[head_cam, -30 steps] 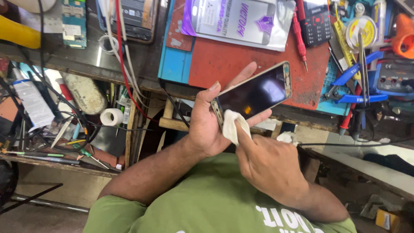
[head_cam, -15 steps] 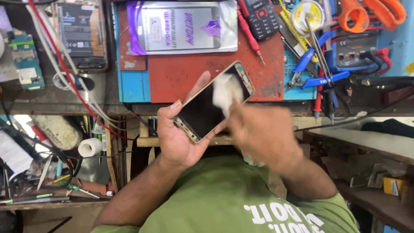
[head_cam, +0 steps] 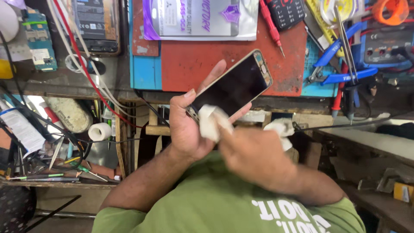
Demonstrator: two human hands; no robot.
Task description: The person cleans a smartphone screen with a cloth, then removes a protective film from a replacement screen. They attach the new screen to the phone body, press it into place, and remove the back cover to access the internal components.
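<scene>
My left hand (head_cam: 186,129) grips a gold-edged smartphone (head_cam: 236,85) by its lower end, the dark screen facing up and tilted towards the upper right. My right hand (head_cam: 254,157) presses a small white cloth (head_cam: 211,121) against the bottom corner of the screen. More of the white cloth (head_cam: 279,128) bunches out behind my right hand. Both hands are held over the bench's front edge, above my green shirt (head_cam: 207,207).
A red work mat (head_cam: 189,64) on a blue pad lies behind the phone, with a silver and purple packet (head_cam: 202,19) on it. A red screwdriver (head_cam: 269,21), blue pliers (head_cam: 340,77) and a meter (head_cam: 384,43) lie to the right. A dismantled phone (head_cam: 95,26) and a tape roll (head_cam: 100,131) are to the left.
My right hand has drawn the cloth from the top end of the screen down to its bottom corner. The phone stays in my left hand.
</scene>
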